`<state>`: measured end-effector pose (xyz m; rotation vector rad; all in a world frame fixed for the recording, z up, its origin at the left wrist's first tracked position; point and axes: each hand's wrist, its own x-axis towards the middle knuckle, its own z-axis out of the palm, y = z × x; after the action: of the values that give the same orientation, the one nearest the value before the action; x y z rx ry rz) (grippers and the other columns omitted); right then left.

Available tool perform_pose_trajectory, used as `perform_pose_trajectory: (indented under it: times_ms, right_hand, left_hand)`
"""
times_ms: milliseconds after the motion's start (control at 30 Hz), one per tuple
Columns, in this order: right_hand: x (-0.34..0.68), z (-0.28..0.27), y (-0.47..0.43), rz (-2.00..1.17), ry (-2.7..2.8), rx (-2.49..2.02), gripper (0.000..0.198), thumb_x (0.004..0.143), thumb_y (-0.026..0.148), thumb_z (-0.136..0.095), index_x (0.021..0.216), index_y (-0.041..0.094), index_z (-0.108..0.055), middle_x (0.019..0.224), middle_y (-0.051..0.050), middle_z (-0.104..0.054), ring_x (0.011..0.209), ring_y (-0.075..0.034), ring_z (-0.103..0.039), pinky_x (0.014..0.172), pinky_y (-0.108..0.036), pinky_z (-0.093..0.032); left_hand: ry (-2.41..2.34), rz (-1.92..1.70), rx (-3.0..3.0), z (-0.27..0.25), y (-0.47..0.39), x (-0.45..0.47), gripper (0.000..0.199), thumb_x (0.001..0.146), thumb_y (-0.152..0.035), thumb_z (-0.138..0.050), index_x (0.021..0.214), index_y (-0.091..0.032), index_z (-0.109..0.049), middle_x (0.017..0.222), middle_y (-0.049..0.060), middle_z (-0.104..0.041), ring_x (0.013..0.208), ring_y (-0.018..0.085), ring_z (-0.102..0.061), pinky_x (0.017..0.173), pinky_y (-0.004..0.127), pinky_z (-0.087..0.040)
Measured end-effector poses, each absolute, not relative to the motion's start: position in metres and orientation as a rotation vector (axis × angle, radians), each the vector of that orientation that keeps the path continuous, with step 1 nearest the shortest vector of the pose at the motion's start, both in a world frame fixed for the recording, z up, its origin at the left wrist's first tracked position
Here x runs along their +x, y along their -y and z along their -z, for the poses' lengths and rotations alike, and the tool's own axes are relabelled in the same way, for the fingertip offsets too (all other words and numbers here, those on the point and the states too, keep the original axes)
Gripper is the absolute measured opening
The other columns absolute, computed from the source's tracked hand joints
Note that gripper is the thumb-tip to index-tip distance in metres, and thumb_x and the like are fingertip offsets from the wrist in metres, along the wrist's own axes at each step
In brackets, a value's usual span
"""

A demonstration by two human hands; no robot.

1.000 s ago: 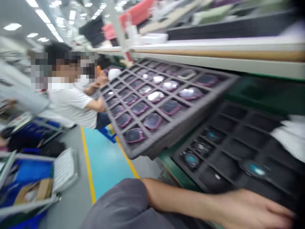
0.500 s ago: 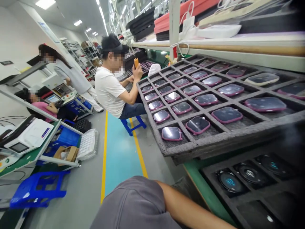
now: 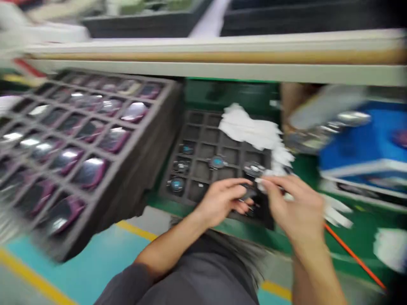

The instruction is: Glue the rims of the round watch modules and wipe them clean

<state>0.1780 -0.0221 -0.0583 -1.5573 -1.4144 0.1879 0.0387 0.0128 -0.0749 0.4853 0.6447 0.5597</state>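
Observation:
My left hand (image 3: 222, 199) is closed around a dark watch (image 3: 248, 192), blurred and partly hidden by the fingers. Close beside it, my right hand (image 3: 295, 205) pinches a small white piece (image 3: 259, 182) against or just above the watch; its kind is too blurred to tell. Both hands are over the near right part of a black foam tray (image 3: 195, 142). In its compartments lie several round watches, among them a lit one (image 3: 218, 162) in the middle and another (image 3: 254, 168) just beyond my fingers. White gloves (image 3: 251, 127) lie across the tray's far right side.
To the left, a thick stack of foam trays (image 3: 140, 148) holds rectangular purple-rimmed watches (image 3: 90, 171). A shelf edge (image 3: 203, 70) crosses above the green bench (image 3: 359, 245). On the right are a blue box (image 3: 378, 135), an orange stick (image 3: 354, 256) and another white glove (image 3: 337, 212).
My view has swung right and down from the aisle and the seated co-worker to the bench. Both my hands now show, whereas only one forearm was visible before.

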Motion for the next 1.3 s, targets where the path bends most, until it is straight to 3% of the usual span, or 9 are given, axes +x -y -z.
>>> perform_pose_trajectory:
  times_ms: [100,267,467,667,833,900,1033,1167,1300]
  right_hand:
    - [0.185,0.056,0.042,-0.255,1.469,-1.547,0.013,0.094,0.023,-0.067,0.089,0.028,-0.078,0.083,-0.004,-0.075,0.076,-0.020,-0.069,0.069,-0.035,-0.055]
    - [0.198,0.057,0.031,-0.056,1.418,-1.742,0.017,0.097,0.023,-0.061,0.088,0.023,-0.076,0.084,-0.005,-0.075,0.082,-0.021,-0.068,0.077,-0.038,-0.054]
    - [0.188,0.044,0.057,-0.154,1.474,-1.567,0.013,0.095,0.016,-0.064,0.096,0.025,-0.074,0.084,-0.002,-0.075,0.079,-0.018,-0.067,0.072,-0.035,-0.054]
    - [0.154,0.058,0.066,0.003,1.718,-1.454,0.016,0.091,0.007,-0.065,0.095,0.021,-0.072,0.083,-0.005,-0.075,0.076,-0.019,-0.064,0.068,-0.034,-0.053]
    - [0.169,0.058,0.082,-0.152,1.610,-1.410,0.019,0.088,0.005,-0.069,0.095,0.023,-0.071,0.082,-0.001,-0.074,0.074,-0.017,-0.065,0.067,-0.032,-0.053]
    - [0.189,0.057,0.093,-0.081,1.439,-1.510,0.017,0.087,0.008,-0.073,0.092,0.024,-0.071,0.081,0.000,-0.072,0.072,-0.016,-0.064,0.065,-0.032,-0.051]
    - [0.231,0.059,0.113,0.014,1.159,-1.712,0.005,0.087,0.022,-0.076,0.085,0.025,-0.073,0.079,-0.001,-0.071,0.069,-0.016,-0.061,0.062,-0.032,-0.047]
    - [0.256,0.066,0.127,0.017,1.043,-1.867,0.012,0.089,0.034,-0.074,0.083,0.023,-0.074,0.079,-0.001,-0.071,0.065,-0.015,-0.057,0.063,-0.032,-0.047]
    - [0.262,0.074,0.134,-0.055,0.993,-1.922,0.016,0.089,0.037,-0.073,0.083,0.023,-0.075,0.080,-0.001,-0.072,0.064,-0.014,-0.055,0.063,-0.030,-0.046]
  left_hand:
    - [-0.653,-0.584,0.510,0.077,-0.028,0.043,0.047,0.069,-0.032,-0.091,0.109,-0.012,-0.077,0.070,0.004,-0.074,0.048,0.008,-0.061,0.047,0.018,-0.046]
    - [-0.650,-0.536,0.542,0.069,-0.028,0.039,0.045,0.076,-0.031,-0.087,0.114,-0.009,-0.075,0.067,0.004,-0.073,0.048,0.008,-0.061,0.048,0.016,-0.047]
    - [-0.694,-0.575,0.501,0.071,-0.025,0.045,0.044,0.078,-0.031,-0.085,0.116,-0.015,-0.072,0.083,0.004,-0.077,0.068,0.015,-0.073,0.064,0.024,-0.061]
    - [-0.693,-0.699,0.483,0.060,-0.012,0.046,0.040,0.079,-0.031,-0.085,0.113,-0.016,-0.071,0.087,0.002,-0.075,0.073,0.011,-0.070,0.066,0.018,-0.054]
    - [-0.879,-0.945,1.144,0.036,-0.052,0.024,0.028,0.090,-0.031,-0.072,0.115,-0.020,-0.064,0.096,0.005,-0.074,0.085,0.017,-0.072,0.070,0.023,-0.054]
    - [-1.040,-0.996,1.615,0.029,-0.093,0.014,0.020,0.092,-0.026,-0.068,0.110,-0.018,-0.066,0.102,0.007,-0.073,0.092,0.019,-0.070,0.083,0.028,-0.054]
    - [-1.423,-0.741,2.228,0.024,-0.176,0.007,0.035,0.095,-0.016,-0.057,0.129,-0.013,-0.063,0.133,0.018,-0.068,0.128,0.033,-0.061,0.113,0.047,-0.040]
    - [-1.711,-0.157,2.321,0.030,-0.216,0.010,0.043,0.095,-0.020,-0.056,0.137,-0.011,-0.056,0.128,0.022,-0.069,0.125,0.037,-0.062,0.107,0.051,-0.045]
    - [-1.679,-0.092,2.394,0.035,-0.216,0.009,0.039,0.097,-0.023,-0.049,0.133,-0.017,-0.062,0.137,0.022,-0.063,0.131,0.041,-0.056,0.108,0.055,-0.045]
